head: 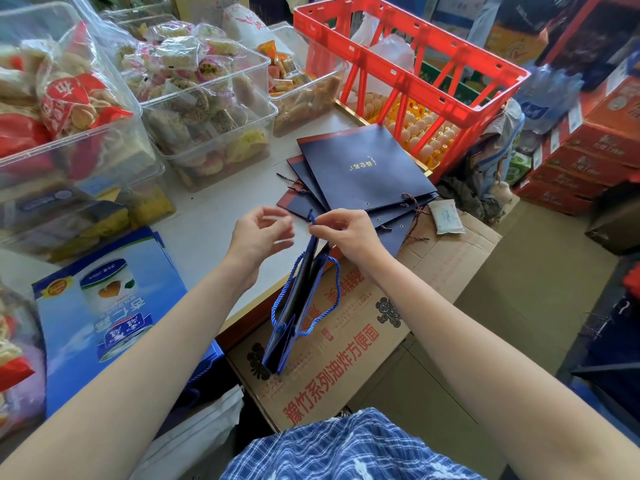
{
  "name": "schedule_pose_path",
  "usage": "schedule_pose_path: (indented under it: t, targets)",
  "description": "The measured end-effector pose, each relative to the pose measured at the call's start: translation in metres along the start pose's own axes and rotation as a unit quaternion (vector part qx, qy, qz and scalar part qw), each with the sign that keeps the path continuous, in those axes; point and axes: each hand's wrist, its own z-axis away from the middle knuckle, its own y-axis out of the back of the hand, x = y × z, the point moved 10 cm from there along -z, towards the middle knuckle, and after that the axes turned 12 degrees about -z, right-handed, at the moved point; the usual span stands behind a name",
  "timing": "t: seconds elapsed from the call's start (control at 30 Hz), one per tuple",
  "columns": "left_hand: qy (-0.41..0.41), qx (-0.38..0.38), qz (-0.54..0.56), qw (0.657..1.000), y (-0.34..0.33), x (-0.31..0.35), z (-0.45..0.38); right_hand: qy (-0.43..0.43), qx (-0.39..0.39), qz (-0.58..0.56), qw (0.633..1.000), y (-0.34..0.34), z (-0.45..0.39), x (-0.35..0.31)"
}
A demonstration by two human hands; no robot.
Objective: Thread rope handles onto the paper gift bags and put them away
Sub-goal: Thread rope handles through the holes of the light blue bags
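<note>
Bag (294,306) is light, creasable paper; our right hand (349,233) pinches its rope (311,220) at twelve o'clock, left hand (259,233) loosely open

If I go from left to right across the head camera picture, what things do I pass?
Tub of red snack bags → tub of noodle cakes → left hand → right hand pinching the blue rope → red crate → white packet → stacked red cartons.

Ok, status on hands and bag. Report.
Right hand pinches blue rope at top of the bag. Left hand open alongside, holding nothing. Stack of flat bags behind, clear.
</note>
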Motion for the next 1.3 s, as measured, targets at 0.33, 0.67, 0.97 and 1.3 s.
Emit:
schedule_pose_path:
  t: [0.33, 0.67, 0.97, 1.3]
  targets:
    - [0.254, -0.121, 0.058, 0.958, -0.029, -0.038, 0.013, 0.041, -0.072, -0.026, 0.996, -0.025, 0.017, -0.007]
    - [-0.046, 0.057, -0.386, 0.920, -0.002, 0.008, 0.000, -0.043, 0.070, -0.015, 0.997, -0.007, 0.015, 0.018]
    - [-0.259, 0.134, -0.461, 0.838, -0.004, 0.035, 0.028, -0.050, 0.120, -0.018, 0.991, -0.007, 0.016, 0.015]
    - [-0.247, 0.121, -0.366, 0.889, 0.002, 0.033, 0.022, 0.022, -0.008, 0.167, 0.986, -0.016, 0.007, -0.012]
